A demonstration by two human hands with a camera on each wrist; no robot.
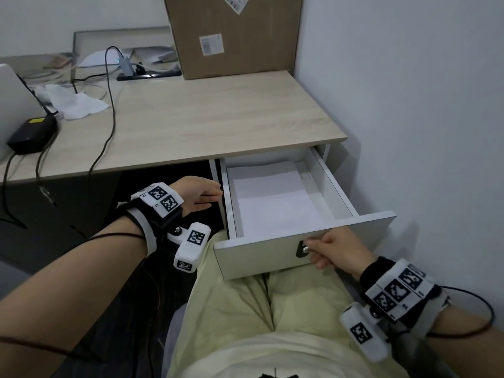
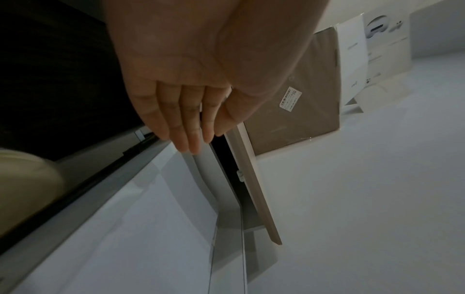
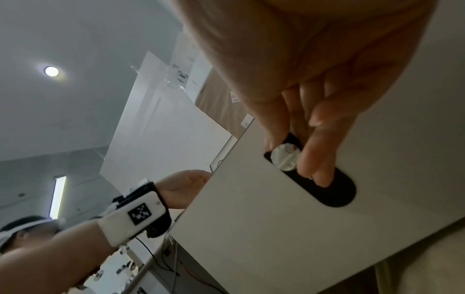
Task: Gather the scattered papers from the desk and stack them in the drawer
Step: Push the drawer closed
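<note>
The white drawer (image 1: 346, 197) under the desk's right end stands pulled out, with a stack of white papers (image 1: 272, 197) lying flat inside. My right hand (image 1: 331, 251) pinches the small metal knob (image 1: 306, 249) in the black recess of the drawer front (image 3: 264, 218); in the right wrist view thumb and fingers (image 3: 314, 157) close round the knob (image 3: 285, 159). My left hand (image 1: 203, 196) is held flat with straight fingers beside the drawer's left wall, empty. In the left wrist view its fingertips (image 2: 188, 139) reach the drawer's edge (image 2: 201, 169).
The wooden desk top (image 1: 204, 115) carries a large cardboard box (image 1: 234, 34) at the back, a black power brick (image 1: 32, 135) with cables, a crumpled white tissue (image 1: 76, 102) and a laptop edge at far left. A white wall (image 1: 409, 105) stands close on the right. My lap lies under the drawer front.
</note>
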